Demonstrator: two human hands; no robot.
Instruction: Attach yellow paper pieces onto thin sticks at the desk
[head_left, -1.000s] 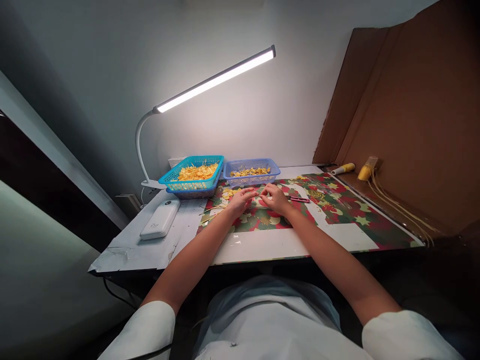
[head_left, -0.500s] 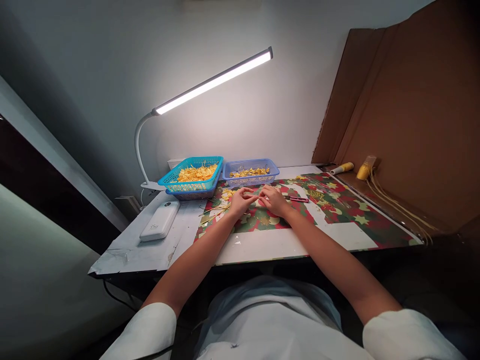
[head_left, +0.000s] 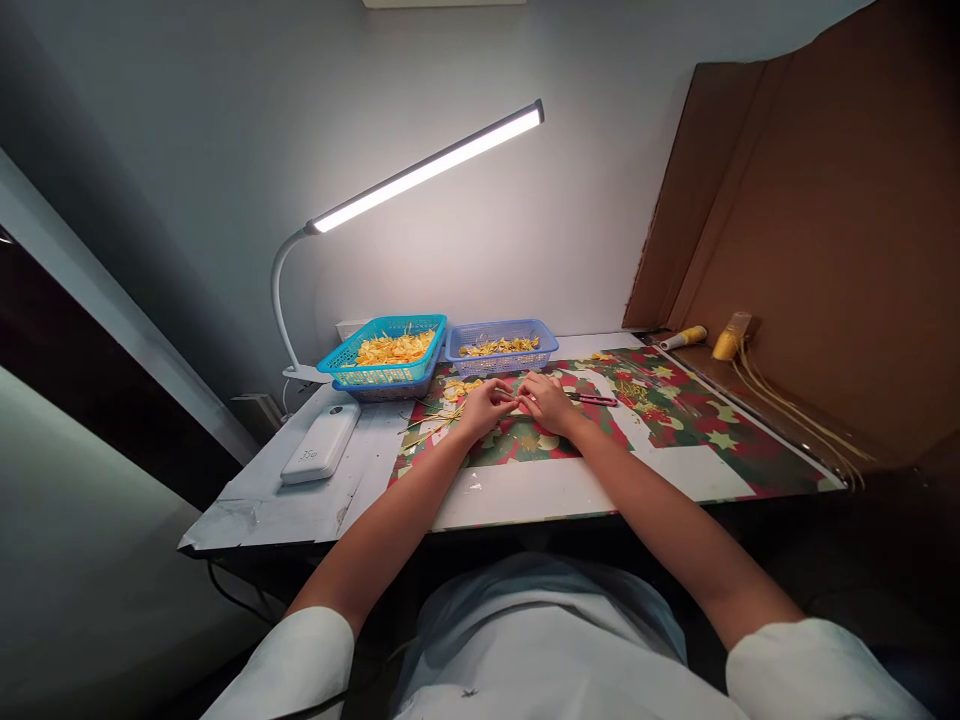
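Observation:
My left hand (head_left: 486, 406) and my right hand (head_left: 545, 402) meet fingertip to fingertip above the patterned sheet (head_left: 525, 444). Both are closed in a pinch. Whatever lies between the fingers is too small to make out. Left of my left hand are yellow strips (head_left: 454, 390) and thin pale-green stems (head_left: 431, 425). A pink-handled cutting tool (head_left: 596, 400) lies just right of my right hand, its far end partly hidden by the hand.
A turquoise basket (head_left: 330, 366) of yellow strips and a lilac basket (head_left: 550, 343) of small yellow pieces stand behind. At left are a white power bank (head_left: 321, 445) and a lamp (head_left: 427, 170). Yellow cords (head_left: 795, 415) lie right, before a cardboard sheet (head_left: 810, 250).
My hands stay together in nearly the same place, with only slight shifts of the fingers. The whole view has tipped a little; the objects on the table have not moved.

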